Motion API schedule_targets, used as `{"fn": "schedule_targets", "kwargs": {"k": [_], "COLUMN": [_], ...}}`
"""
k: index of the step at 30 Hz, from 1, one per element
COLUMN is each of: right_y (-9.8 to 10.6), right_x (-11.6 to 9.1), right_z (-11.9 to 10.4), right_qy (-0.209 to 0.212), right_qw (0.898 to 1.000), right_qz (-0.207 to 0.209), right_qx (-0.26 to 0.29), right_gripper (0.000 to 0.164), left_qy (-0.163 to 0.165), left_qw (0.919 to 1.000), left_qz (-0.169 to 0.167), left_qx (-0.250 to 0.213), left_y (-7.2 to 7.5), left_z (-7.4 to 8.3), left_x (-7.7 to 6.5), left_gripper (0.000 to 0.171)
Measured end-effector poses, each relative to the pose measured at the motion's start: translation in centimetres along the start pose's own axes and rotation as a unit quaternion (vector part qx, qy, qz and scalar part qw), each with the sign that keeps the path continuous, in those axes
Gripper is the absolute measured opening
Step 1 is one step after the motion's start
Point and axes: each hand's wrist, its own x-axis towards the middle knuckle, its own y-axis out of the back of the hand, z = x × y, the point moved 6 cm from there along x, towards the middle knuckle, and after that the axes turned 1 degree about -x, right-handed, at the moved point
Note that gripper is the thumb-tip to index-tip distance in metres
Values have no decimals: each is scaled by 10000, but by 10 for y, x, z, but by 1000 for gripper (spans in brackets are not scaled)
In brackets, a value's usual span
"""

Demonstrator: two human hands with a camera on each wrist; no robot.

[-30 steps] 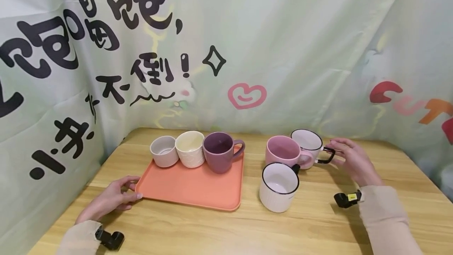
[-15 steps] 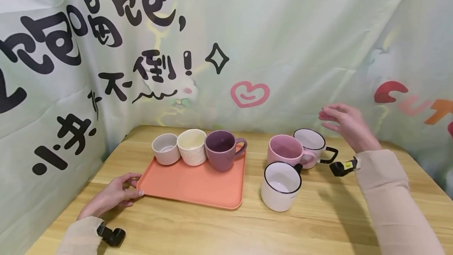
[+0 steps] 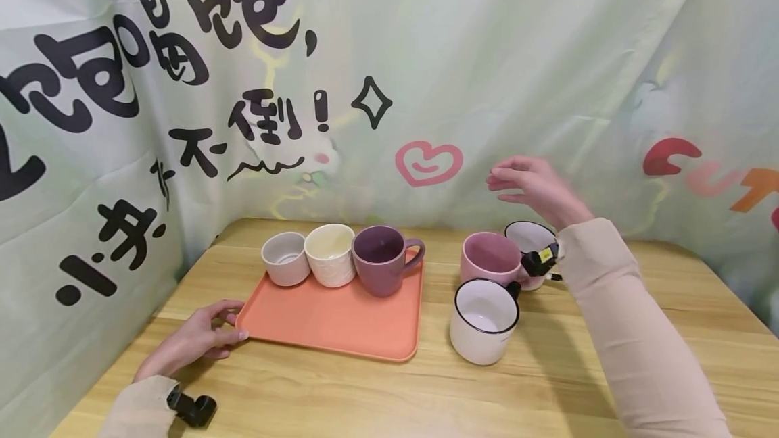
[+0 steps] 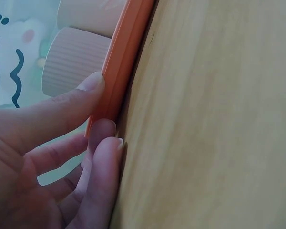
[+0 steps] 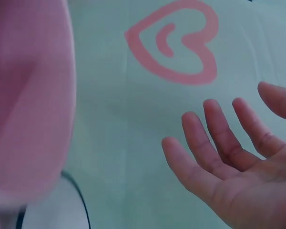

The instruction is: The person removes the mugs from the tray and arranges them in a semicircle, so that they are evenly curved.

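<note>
At its near left corner, my left hand point(image 3: 197, 342) holds the orange tray point(image 3: 328, 323); in the left wrist view the thumb point(image 4: 62, 107) presses the rim and fingertips curl against the corner. A grey cup point(image 3: 286, 269), a cream cup point(image 3: 329, 265) and a purple mug point(image 3: 379, 272) stand in a row along the tray's back. My right hand point(image 3: 538, 188) is raised in the air, fingers loosely spread, holding nothing. Beneath it stand a pink mug point(image 3: 489, 262) and a white black-rimmed mug point(image 3: 525, 234), the latter partly hidden by my wrist camera and sleeve.
Another white mug with a black rim point(image 3: 481, 336) stands in front of the pink mug, right of the tray. The wooden table point(image 3: 341, 397) ends at a printed curtain point(image 3: 517, 73) behind and to the left.
My right hand has left the black handle of the back white mug, risen, and moved left above the mugs. The left hand stays at the tray corner; tray and mugs stay put.
</note>
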Motion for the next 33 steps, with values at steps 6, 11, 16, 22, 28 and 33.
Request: {"fn": "schedule_targets", "kwargs": {"k": [6,11,16,22,28,33], "right_y": [-25,-48,-71,-92,-105,-117], "right_x": [11,20,25,29,33,35], "right_z": [-9,-11,-12,-21,-20,-14], "right_qy": [-95,-213,-256,-112,-245,-414], "right_qw": [9992,9969,9933,9890,9851,9798], "right_qz": [-379,-752,-1115,-1458,-1693,-1939], "right_qx": [-7,-64,-178,-223,-182,-249], "right_gripper": [40,37,34,37,41,42], "left_qy": [62,52,12,13,23,23], "left_qw": [10000,10000,10000,10000,10000,10000], "left_qz": [-9,-9,-31,-15,-16,-42], "left_qx": [27,45,-5,21,38,12], "left_y": [1,1,1,2,2,1], "left_z": [-1,-1,-1,-1,-1,-2], "left_x": [1,1,0,1,1,1], "left_gripper": [73,73,73,72,72,72]}}
